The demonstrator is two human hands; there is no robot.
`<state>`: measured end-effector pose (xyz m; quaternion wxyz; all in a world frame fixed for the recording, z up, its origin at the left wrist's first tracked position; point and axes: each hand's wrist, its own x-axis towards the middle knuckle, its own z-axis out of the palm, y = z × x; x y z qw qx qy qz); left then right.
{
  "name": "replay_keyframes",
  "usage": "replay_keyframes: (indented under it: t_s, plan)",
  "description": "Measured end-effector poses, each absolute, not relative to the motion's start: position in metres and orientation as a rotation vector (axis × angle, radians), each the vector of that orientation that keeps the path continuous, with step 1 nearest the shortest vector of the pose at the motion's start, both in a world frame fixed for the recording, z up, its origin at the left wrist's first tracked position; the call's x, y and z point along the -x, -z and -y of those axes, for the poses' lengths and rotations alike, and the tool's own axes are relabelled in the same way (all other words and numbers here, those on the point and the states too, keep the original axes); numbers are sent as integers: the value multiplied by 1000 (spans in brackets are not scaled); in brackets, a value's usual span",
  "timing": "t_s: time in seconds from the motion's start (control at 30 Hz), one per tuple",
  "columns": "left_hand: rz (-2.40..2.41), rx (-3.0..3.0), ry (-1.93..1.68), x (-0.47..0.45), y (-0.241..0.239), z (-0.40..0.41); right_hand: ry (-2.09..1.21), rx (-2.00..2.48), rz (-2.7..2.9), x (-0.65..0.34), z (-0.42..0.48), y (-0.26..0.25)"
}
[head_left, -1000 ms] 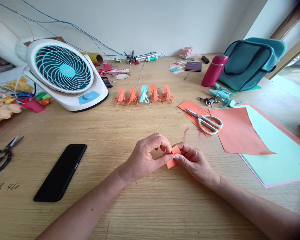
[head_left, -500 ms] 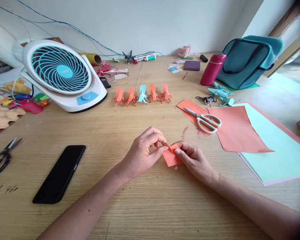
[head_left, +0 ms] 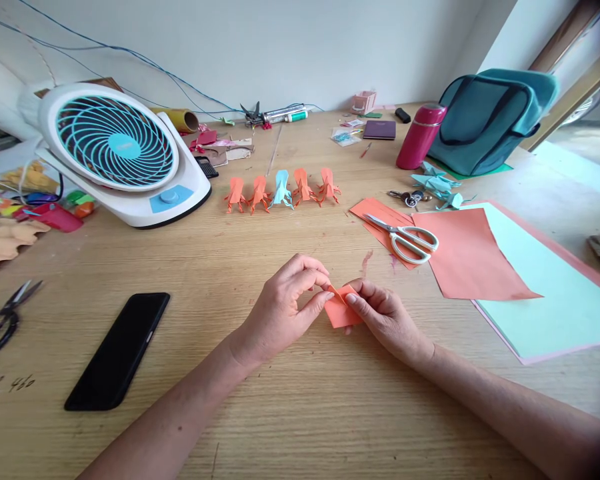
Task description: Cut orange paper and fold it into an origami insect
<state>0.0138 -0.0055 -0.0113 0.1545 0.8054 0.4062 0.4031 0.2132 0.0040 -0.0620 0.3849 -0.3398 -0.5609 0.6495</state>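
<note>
The wooden tabletop (head_left: 260, 427) carries all items listed below. The white fan (head_left: 124, 147) stands at the far left, its blue-ribbed grille tilted upward. The teal bag (head_left: 480, 133) stands at the far right. In front of the bag, the mint sheet (head_left: 545, 300) lies flat, partly overlapped by the plain orange sheet (head_left: 473, 253). The magenta flask (head_left: 420, 137) stands upright just beside the bag. The left hand (head_left: 285, 303) pinches the upper left edge of the work piece between thumb and index finger. The right hand (head_left: 387, 320) grips the opposite side, thumb pressed on the upper face, fingers curled behind and beneath. The black phone (head_left: 117, 350) lies flat to the left of the left forearm. The white-handled scissors (head_left: 397, 231) lie with blades slightly parted across the orange strips (head_left: 370, 210), handles reaching the plain orange sheet. The work piece, a small folded orange paper (head_left: 341, 315), is located between both hands, near the middle of the tabletop; a raised fold runs diagonally across it. Beyond it stand five paper figures (head_left: 281, 189) in a row, four orange and the middle one light blue.
</note>
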Motion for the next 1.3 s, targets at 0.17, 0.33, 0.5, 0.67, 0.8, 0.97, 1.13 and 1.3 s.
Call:
replay_keyframes:
  t_s: [0.17,0.33,0.5,0.67,0.8,0.97,1.13,1.3]
  plan:
    - [-1104,-2389,-1117,-15,7,9,-1636,894,1376,-213,-5,58]
    - [-1135,-2382,-1118,-14,13,7,-1627,886,1382,-213,-4,58]
    - [-1161,-2345,-1084,-15,18,6,-1625,906,1395,-213,-3,57]
    - [-1130,-2267,-1121,-18,20,8,-1614,912,1385,-213,-4,58]
    - [-1225,-2127,-1229,-27,26,13,-1510,901,1459,-213,-2,60]
    - [-1392,-1969,-1345,-37,30,19,-1443,892,1586,-214,3,61]
    - [-1304,-1992,-1311,-38,27,20,-1548,913,1476,-213,2,60]
    - [-1226,-1990,-1268,-36,22,17,-1666,905,1391,-212,-2,59]
